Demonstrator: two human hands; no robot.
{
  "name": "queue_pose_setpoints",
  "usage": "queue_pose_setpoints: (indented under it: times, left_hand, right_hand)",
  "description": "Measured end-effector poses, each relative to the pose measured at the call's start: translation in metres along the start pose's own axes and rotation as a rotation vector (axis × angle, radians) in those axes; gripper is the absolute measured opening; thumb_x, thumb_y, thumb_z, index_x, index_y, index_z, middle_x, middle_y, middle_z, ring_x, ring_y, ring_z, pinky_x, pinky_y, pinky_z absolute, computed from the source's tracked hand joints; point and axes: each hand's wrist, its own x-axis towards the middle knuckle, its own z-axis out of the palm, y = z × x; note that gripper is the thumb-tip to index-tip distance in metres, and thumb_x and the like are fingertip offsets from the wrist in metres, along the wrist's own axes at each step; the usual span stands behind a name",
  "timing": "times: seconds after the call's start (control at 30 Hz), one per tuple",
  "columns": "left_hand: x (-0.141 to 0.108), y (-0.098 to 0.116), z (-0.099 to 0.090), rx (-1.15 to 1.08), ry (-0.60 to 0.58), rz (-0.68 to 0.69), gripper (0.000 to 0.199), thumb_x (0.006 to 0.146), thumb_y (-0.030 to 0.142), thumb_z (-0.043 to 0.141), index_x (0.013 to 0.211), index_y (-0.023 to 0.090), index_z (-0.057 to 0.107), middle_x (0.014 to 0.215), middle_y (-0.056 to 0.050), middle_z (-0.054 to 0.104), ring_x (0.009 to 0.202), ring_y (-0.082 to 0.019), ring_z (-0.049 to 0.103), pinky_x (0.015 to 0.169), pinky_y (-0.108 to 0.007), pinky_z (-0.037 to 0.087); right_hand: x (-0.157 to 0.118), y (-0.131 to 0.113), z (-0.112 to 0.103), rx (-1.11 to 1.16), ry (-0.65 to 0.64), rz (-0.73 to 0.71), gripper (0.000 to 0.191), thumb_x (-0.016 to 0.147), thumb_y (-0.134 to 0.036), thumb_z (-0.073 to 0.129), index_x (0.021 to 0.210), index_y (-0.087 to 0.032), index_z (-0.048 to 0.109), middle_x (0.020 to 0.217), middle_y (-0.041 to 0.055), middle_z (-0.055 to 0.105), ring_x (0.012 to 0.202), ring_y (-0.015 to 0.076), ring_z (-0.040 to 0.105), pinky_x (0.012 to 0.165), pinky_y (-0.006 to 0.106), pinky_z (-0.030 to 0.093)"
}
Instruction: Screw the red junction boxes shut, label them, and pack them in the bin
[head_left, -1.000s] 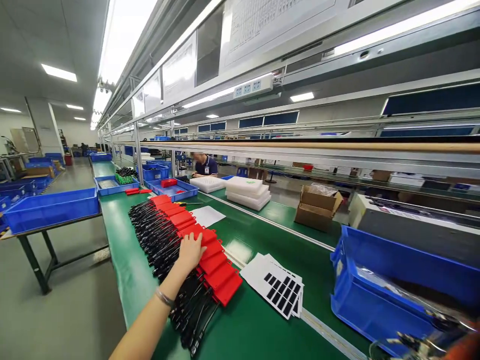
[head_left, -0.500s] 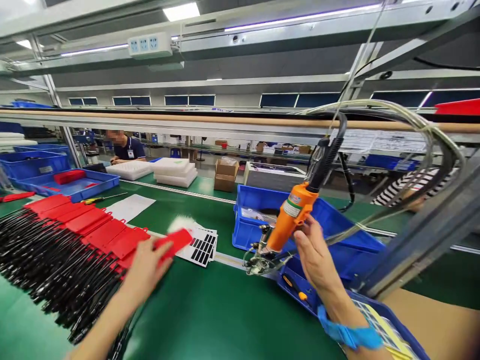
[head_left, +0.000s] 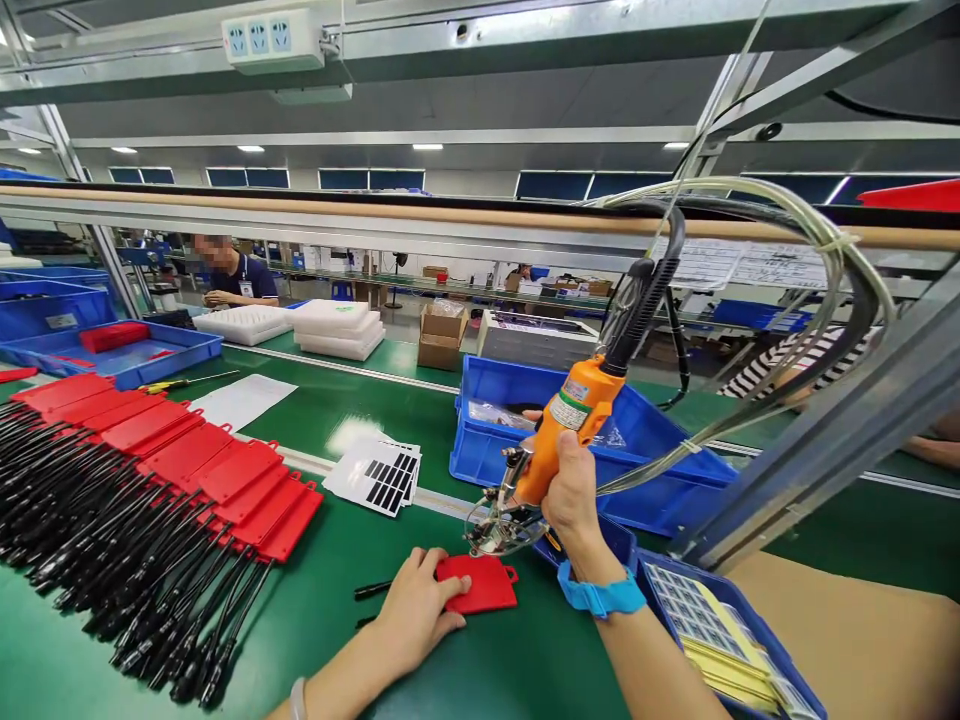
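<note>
My left hand [head_left: 420,610] holds a flat red part [head_left: 484,584] down on the green table, with its thumb on top; a black cable end [head_left: 371,591] sticks out left of the hand. My right hand [head_left: 570,490] is wrapped round the orange power tool [head_left: 566,425], which hangs from a black hose. The tool's metal head [head_left: 491,525] is just above the red part. To the left lies a long row of red parts [head_left: 240,475] with black cables [head_left: 202,600] toward me.
White label sheets [head_left: 382,475] lie mid-table beside a blue bin [head_left: 487,390]. A tray of yellow-edged sheets [head_left: 712,640] sits at right, near a slanted metal post [head_left: 825,420]. White foam stacks [head_left: 337,328] and a seated person [head_left: 236,275] are farther back.
My left hand has brought the red part from near the label sheets down to the table's front middle. My right hand has closed round the orange tool. The view has shifted.
</note>
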Motion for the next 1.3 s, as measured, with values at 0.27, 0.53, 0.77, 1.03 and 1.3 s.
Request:
queue_pose_setpoints:
  times: [0.27,0.53,0.77,1.03,1.3]
  left_hand:
    - [-0.001,0.006,0.003,0.049,0.018,0.003,0.036,0.089,0.032,0.061,0.125,0.034,0.060,0.134,-0.008,0.048,0.111,-0.029,0.047,0.096,-0.045,0.044]
    - [0.002,0.001,0.012,0.008,0.029,-0.032,0.039,0.087,0.035,0.063,0.126,0.036,0.060,0.134,-0.007,0.048,0.113,-0.030,0.045,0.098,-0.045,0.041]
    - [0.002,0.005,0.007,0.033,0.009,-0.038,0.040,0.087,0.033,0.063,0.127,0.035,0.059,0.136,-0.009,0.047,0.116,-0.031,0.045,0.099,-0.047,0.040]
    - [-0.002,0.016,0.009,0.135,0.008,-0.035,0.045,0.089,0.034,0.057,0.134,0.032,0.053,0.131,-0.013,0.046,0.114,-0.034,0.045,0.095,-0.048,0.042]
    - [-0.002,0.021,0.007,0.186,0.000,-0.044,0.044,0.089,0.034,0.055,0.133,0.030,0.054,0.122,-0.012,0.049,0.109,-0.033,0.046,0.091,-0.048,0.045]
  right_hand:
    - [-0.004,0.015,-0.002,0.004,0.008,0.010,0.052,0.085,-0.063,0.056,0.107,-0.016,0.060,0.061,-0.0015,0.054,0.047,0.0135,0.049,0.042,0.026,0.044]
    - [-0.006,0.024,0.003,-0.039,-0.007,0.001,0.048,0.082,-0.065,0.059,0.092,-0.019,0.057,0.057,-0.0030,0.053,0.041,0.0125,0.047,0.039,0.025,0.041]
    - [-0.014,0.024,0.006,-0.045,-0.008,-0.024,0.046,0.082,-0.064,0.058,0.090,-0.019,0.057,0.056,-0.0022,0.053,0.042,0.0128,0.048,0.041,0.026,0.044]
    - [-0.015,-0.050,-0.001,-0.083,0.152,-0.171,0.046,0.087,-0.058,0.053,0.103,-0.016,0.064,0.066,0.0009,0.057,0.044,0.0129,0.051,0.037,0.024,0.045]
    - [-0.032,-0.033,-0.011,-0.090,0.136,-0.097,0.048,0.088,-0.061,0.053,0.106,-0.017,0.062,0.063,0.0005,0.056,0.045,0.0160,0.054,0.038,0.027,0.046]
